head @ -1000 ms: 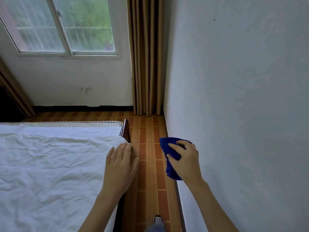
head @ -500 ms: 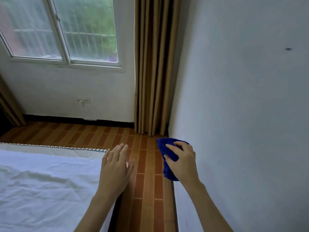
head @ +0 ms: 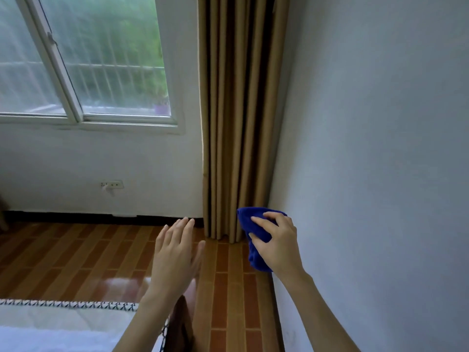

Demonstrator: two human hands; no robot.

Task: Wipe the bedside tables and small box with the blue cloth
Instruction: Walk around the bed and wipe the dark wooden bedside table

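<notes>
My right hand [head: 276, 243] grips a bunched blue cloth [head: 253, 229] in the air, close to the white wall on the right. My left hand [head: 175, 257] floats with straight, spread fingers above the floor, just past the bed's corner, touching nothing. No bedside table and no small box are in view.
A bed with a white sheet [head: 63, 323] fills the lower left; its dark wooden corner [head: 181, 323] is below my left wrist. Brown tiled floor [head: 76, 252] runs to a wall with a window [head: 83, 59]. Tan curtains [head: 236, 110] hang in the corner. White wall [head: 380, 148] at right.
The view has lifted and moved forward past the bed's end. My left hand came off the bed's edge and now hangs in the air. The right hand keeps hold of the cloth.
</notes>
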